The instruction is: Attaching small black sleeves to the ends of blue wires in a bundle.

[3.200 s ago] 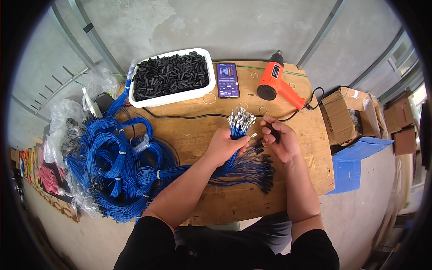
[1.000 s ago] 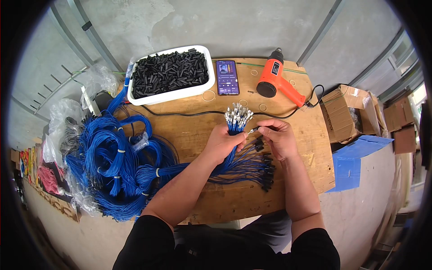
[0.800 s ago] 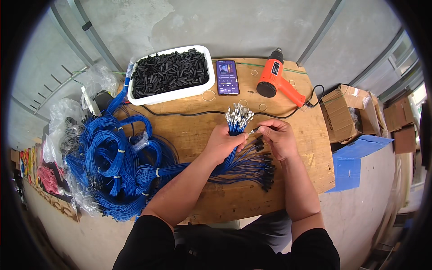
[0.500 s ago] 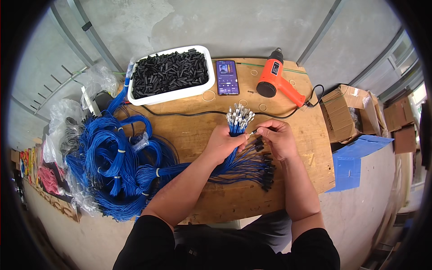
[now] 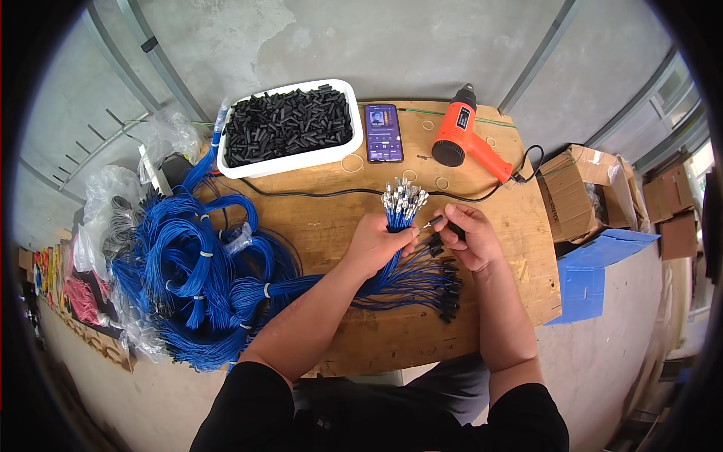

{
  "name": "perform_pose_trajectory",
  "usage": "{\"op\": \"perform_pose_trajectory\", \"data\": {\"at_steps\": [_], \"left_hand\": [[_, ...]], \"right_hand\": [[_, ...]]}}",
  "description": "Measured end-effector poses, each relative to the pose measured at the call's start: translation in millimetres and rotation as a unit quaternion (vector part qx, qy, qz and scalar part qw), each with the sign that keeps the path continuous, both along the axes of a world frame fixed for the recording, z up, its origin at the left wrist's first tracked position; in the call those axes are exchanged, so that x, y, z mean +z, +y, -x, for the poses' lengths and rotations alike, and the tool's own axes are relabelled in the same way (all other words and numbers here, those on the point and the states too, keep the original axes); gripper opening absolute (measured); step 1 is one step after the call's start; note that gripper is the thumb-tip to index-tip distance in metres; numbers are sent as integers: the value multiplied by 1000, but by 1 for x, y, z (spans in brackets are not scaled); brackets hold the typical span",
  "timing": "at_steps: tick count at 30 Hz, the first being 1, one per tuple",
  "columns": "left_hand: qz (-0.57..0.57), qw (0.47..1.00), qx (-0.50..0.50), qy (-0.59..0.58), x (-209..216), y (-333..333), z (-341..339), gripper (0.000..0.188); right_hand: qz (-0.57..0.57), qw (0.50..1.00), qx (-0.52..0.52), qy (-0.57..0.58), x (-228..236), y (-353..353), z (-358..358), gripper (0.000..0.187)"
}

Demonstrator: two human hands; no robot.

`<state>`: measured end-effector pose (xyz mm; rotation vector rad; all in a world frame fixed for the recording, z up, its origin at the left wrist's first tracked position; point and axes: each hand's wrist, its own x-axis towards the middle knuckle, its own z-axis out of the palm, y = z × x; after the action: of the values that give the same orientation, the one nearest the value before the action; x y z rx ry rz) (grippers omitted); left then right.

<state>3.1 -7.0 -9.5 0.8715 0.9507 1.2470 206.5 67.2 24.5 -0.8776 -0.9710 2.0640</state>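
Observation:
My left hand (image 5: 371, 245) is closed round a bundle of blue wires, whose bare metal terminals (image 5: 404, 197) stick up above the fist. Just right of it, the fingers of my right hand (image 5: 474, 237) pinch a small black sleeve (image 5: 436, 221), with a thin metallic tip pointing toward the bundle. Whether this sleeve sits on a wire is too small to tell. Below both hands, wire ends with black sleeves (image 5: 449, 294) fan out across the wooden table (image 5: 361, 343). Large coils of tied blue wire (image 5: 205, 260) lie to the left.
A white tub (image 5: 301, 167) full of black sleeves stands at the back, beside a phone (image 5: 384, 134). An orange heat gun (image 5: 456, 129) lies further right, its black cord crossing the table. Several rubber bands (image 5: 352, 163) lie about. Cardboard boxes (image 5: 566, 192) stand beyond the right edge.
My right hand has drawn slightly away from the bundle, and the black sleeve in its fingers now shows more clearly. The left hand still grips the wires.

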Motion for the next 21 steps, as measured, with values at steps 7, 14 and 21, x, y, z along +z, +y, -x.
{"op": "perform_pose_trajectory", "data": {"at_steps": [7,14,21], "left_hand": [[-7,1000,-9,1,2,1,-1,10],[-1,1000,-6,3,1,0,-1,11],[8,1000,-14,9,4,0,-1,10]], "right_hand": [[22,998,57,12,-8,4,-5,22],[35,998,59,8,-6,1,-1,19],[21,997,70,-10,-5,-2,0,18]]}}
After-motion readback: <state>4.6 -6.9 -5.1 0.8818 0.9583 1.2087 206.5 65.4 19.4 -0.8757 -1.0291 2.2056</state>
